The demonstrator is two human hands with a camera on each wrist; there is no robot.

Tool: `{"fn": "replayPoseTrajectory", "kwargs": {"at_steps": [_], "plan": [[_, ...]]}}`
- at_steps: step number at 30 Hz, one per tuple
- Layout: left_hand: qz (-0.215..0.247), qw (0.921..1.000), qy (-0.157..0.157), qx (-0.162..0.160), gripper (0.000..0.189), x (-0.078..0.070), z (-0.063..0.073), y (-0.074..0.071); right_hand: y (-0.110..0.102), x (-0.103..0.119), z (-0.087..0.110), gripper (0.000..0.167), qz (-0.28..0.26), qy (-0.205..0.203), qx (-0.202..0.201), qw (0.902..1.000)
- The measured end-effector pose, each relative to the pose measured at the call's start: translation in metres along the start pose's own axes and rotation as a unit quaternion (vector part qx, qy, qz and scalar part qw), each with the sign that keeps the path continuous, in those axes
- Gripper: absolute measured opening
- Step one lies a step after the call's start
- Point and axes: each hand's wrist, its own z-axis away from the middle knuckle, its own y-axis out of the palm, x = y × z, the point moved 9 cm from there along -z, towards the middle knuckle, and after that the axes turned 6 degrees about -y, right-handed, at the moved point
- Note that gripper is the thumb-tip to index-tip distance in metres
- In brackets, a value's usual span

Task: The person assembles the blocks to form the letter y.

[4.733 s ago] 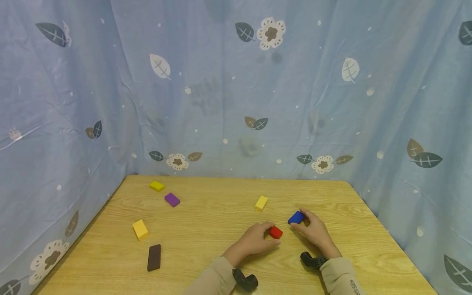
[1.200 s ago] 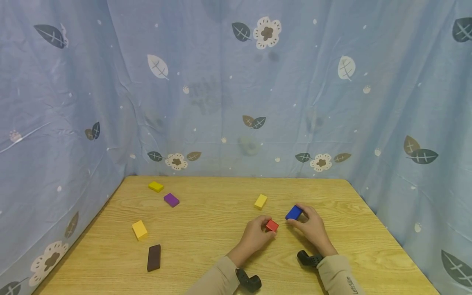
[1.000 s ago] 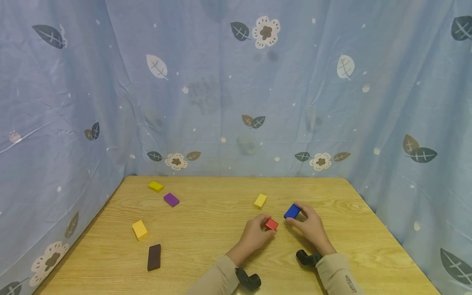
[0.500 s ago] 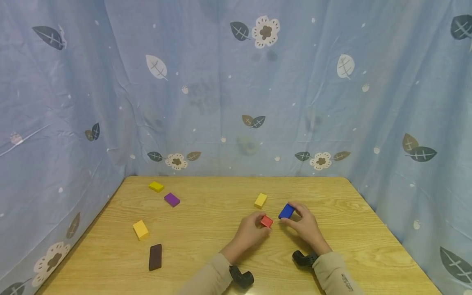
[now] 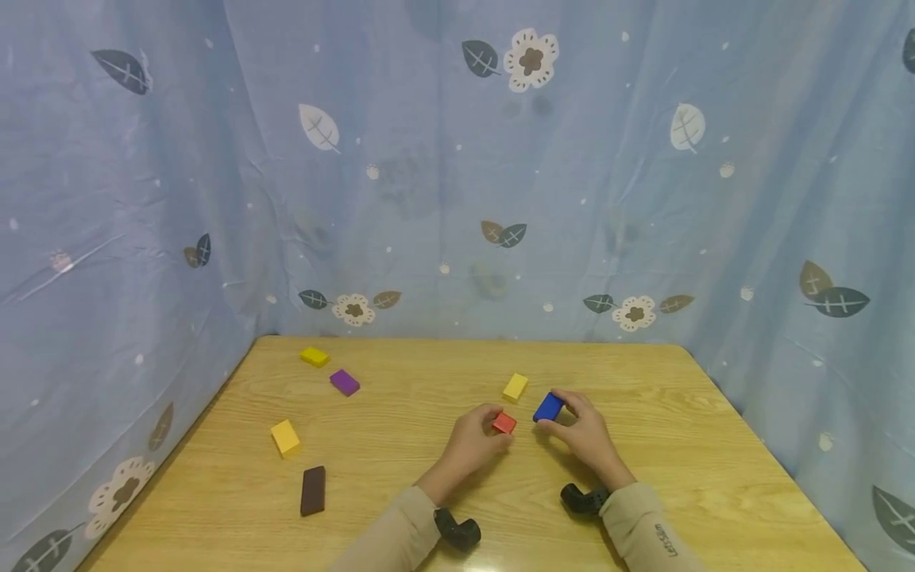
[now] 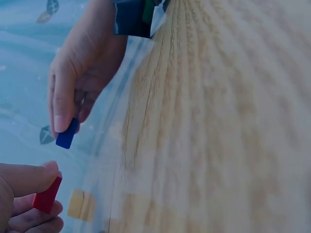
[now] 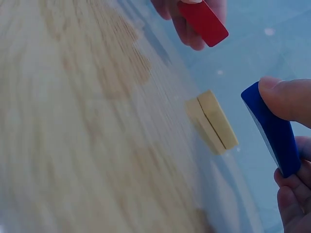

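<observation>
My left hand (image 5: pixel 472 441) pinches a small red block (image 5: pixel 503 423) between thumb and fingers, a little above the table. To its right, my right hand (image 5: pixel 584 433) holds a blue block (image 5: pixel 548 407) by its two ends, tilted. A short gap separates the two blocks. Just behind them a pale yellow block (image 5: pixel 515 388) lies on the wood. In the left wrist view the red block (image 6: pixel 47 195) sits under the thumb, with the blue block (image 6: pixel 67 134) farther off. The right wrist view has the blue block (image 7: pixel 274 128) near and the red block (image 7: pixel 204 22) beyond.
Toward the left of the wooden table (image 5: pixel 407 477) lie a dark brown block (image 5: pixel 313 491), an orange-yellow block (image 5: pixel 286 438), a purple block (image 5: pixel 345 383) and a yellow block (image 5: pixel 314 357). A blue patterned curtain (image 5: pixel 400 230) stands around the back and sides.
Both hands have lifted their blocks and shifted left and slightly away from me; the red and blue blocks are now nearer the pale yellow one. The other blocks stay put.
</observation>
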Motion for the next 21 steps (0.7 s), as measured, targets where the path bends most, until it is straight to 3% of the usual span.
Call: {"fn": "replayPoseTrajectory", "kwargs": {"at_steps": [21], "plan": [[0.004, 0.9999, -0.001, -0.009, 0.045, 0.008, 0.001, -0.011, 0.031, 0.015, -0.016, 0.067, -0.013, -0.031, 0.011, 0.9994]]}}
